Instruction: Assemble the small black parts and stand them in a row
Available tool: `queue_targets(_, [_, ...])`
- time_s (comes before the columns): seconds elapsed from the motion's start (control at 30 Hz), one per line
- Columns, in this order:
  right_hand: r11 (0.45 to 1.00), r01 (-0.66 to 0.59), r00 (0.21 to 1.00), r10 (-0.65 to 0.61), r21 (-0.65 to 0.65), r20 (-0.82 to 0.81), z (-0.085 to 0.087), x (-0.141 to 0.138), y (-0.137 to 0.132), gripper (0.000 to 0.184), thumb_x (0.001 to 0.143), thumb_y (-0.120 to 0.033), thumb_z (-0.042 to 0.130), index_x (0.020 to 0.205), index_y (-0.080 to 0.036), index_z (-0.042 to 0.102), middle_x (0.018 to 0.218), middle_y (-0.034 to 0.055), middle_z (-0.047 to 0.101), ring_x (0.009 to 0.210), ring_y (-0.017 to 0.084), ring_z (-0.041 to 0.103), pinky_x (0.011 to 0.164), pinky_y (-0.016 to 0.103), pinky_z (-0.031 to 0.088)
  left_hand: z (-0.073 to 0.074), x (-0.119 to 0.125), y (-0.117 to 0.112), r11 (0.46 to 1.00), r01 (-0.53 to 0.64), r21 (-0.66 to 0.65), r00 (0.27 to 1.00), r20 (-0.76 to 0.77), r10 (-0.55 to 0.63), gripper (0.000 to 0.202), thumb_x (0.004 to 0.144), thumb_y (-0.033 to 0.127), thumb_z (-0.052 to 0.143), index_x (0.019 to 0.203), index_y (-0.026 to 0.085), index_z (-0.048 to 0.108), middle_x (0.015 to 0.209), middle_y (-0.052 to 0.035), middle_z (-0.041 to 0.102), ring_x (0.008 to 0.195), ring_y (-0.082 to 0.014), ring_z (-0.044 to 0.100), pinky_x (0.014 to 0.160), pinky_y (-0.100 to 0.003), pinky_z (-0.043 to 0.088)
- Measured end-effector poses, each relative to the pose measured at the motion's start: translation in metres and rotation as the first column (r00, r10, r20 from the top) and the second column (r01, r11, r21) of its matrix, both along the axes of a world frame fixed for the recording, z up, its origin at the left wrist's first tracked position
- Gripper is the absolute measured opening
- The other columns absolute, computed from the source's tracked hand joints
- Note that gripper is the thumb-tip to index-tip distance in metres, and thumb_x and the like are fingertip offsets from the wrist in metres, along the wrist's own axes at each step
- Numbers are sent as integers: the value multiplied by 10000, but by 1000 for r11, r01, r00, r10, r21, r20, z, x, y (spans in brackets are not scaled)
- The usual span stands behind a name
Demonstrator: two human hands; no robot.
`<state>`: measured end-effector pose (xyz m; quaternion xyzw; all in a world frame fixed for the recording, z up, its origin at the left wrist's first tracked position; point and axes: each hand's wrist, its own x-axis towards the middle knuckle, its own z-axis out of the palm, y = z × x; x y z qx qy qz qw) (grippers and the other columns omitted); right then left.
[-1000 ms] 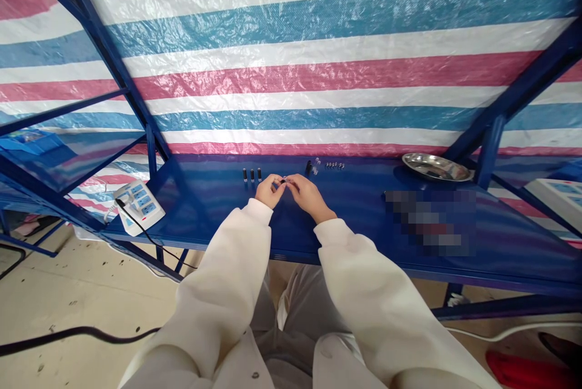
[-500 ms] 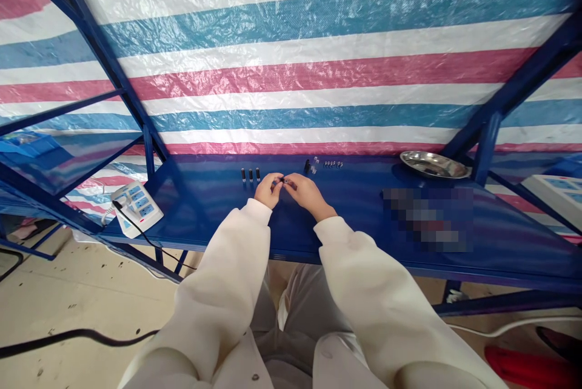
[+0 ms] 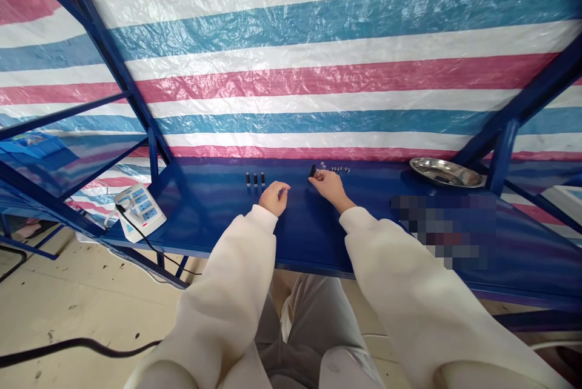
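My left hand [image 3: 273, 197] is over the middle of the blue table with its fingers curled towards the thumb; whatever it may hold is too small to name. Further right, my right hand [image 3: 331, 186] reaches to the back of the table, fingertips pinched together beside small black cylinders [image 3: 313, 169]. What lies between those fingertips is hidden. Small clear pieces [image 3: 322, 165] sit just beyond that hand, and a row of tiny metallic parts [image 3: 341, 169] lies to their right. Left of my left hand stand three black cylinders with pale lower ends [image 3: 255, 180].
A white power strip [image 3: 140, 210] with a black cable rests at the table's left end. At the back right lies a shiny metal dish [image 3: 448, 172], with a blurred-out patch [image 3: 443, 228] in front. Blue frame posts [image 3: 502, 156] and a striped sheet [image 3: 318, 74] bound the table.
My hands were together over a small dark piece; now they are apart. My right hand has moved right to the black cylinders, while my left stays near the middle. The view has shifted slightly.
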<state>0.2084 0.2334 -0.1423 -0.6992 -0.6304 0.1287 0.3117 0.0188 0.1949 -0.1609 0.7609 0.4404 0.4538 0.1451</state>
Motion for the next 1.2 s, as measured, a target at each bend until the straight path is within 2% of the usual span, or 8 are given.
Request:
queue_targets(0.13, [1000,6,1000,-6,-17,27,-7,-1,8,130,734,-293,584,727,-172,632,768,54,681,733,169,612,611,234,398,1,0,-1,1000,-2,-29,1000,-31,1,162,783,115,462,832,174,605,842,-33,617,629,-100,540,640,-233,481])
queue_targets(0.37, [994,88,993,-83,-60,83,-14,6,17,150,758,-298,557,778,-182,650,838,66,690,811,195,623,643,250,410,3,2,-3,998,8,-63,999,-40,-11,161,781,116,463,830,169,608,849,-40,620,622,-103,541,636,-239,486])
queue_targets(1.0, [995,75,991,-66,-73,116,-18,9,22,176,768,-310,550,816,-174,652,851,74,682,830,197,624,682,266,438,3,2,-4,997,-2,-82,999,-43,-1,168,782,121,456,834,167,609,846,-42,618,601,-98,538,636,-243,494])
queue_targets(1.2, [985,52,986,-25,-165,162,-13,19,27,124,722,-188,588,806,-142,667,857,108,681,807,201,633,678,260,444,2,3,-4,998,-3,-69,1000,-26,1,168,780,118,461,831,171,612,851,-38,625,595,-96,533,635,-239,494])
